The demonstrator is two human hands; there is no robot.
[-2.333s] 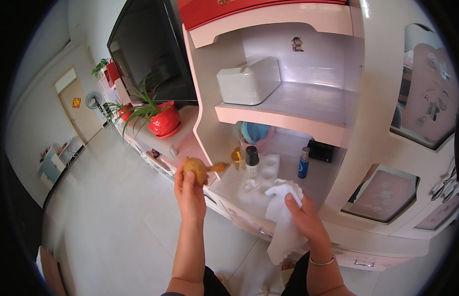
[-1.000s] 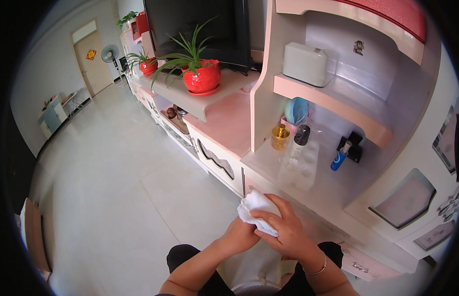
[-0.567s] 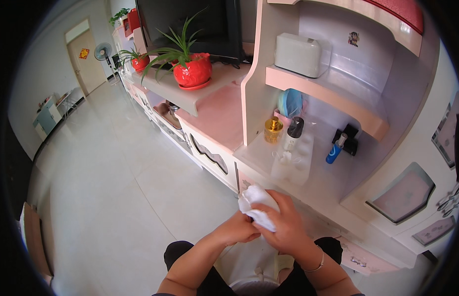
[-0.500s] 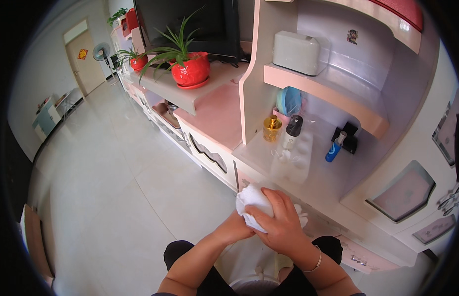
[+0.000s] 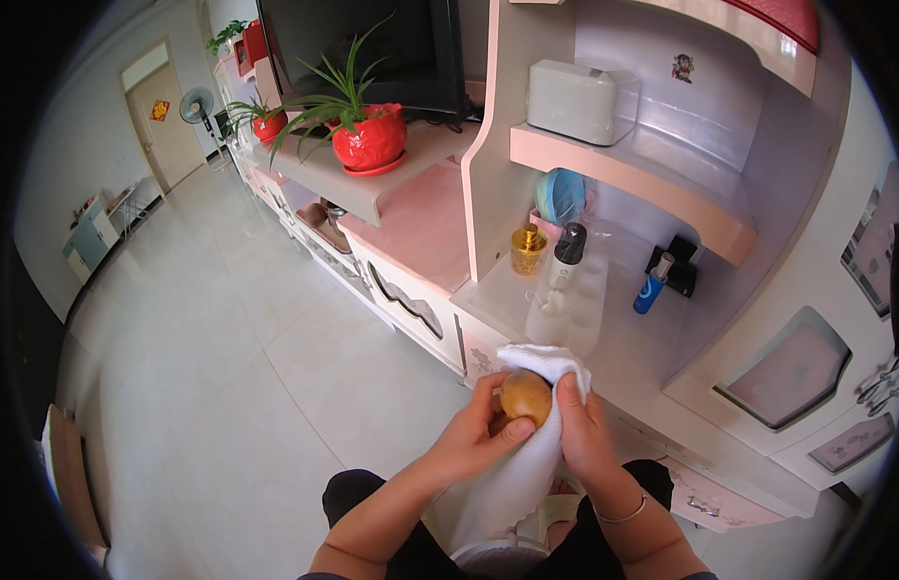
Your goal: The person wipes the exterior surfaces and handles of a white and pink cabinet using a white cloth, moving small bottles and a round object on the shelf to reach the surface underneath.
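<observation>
In my left hand (image 5: 478, 435) is a rounded, glossy yellow-brown object (image 5: 525, 396) that looks like a dried gourd. My fingers wrap its left side and the thumb presses its lower front, so part of it is hidden. My right hand (image 5: 587, 433) grips a white cloth (image 5: 538, 474), thumb on top, against the object's right side. The cloth's upper edge folds over behind the object, and its lower part hangs down between my knees.
On the cabinet counter ahead stand a gold-capped bottle (image 5: 529, 251), a black-topped white bottle (image 5: 567, 256), a clear moulded tray (image 5: 573, 324) and a blue spray bottle (image 5: 652, 285). A red plant pot (image 5: 369, 140) sits by the television (image 5: 362, 58). Pink drawers (image 5: 710, 498) are at right.
The white cloth, earlier bunched between both hands, has opened out and hangs down. The yellow-brown object now shows in my left hand. My right hand has moved slightly right, to the cloth's edge.
</observation>
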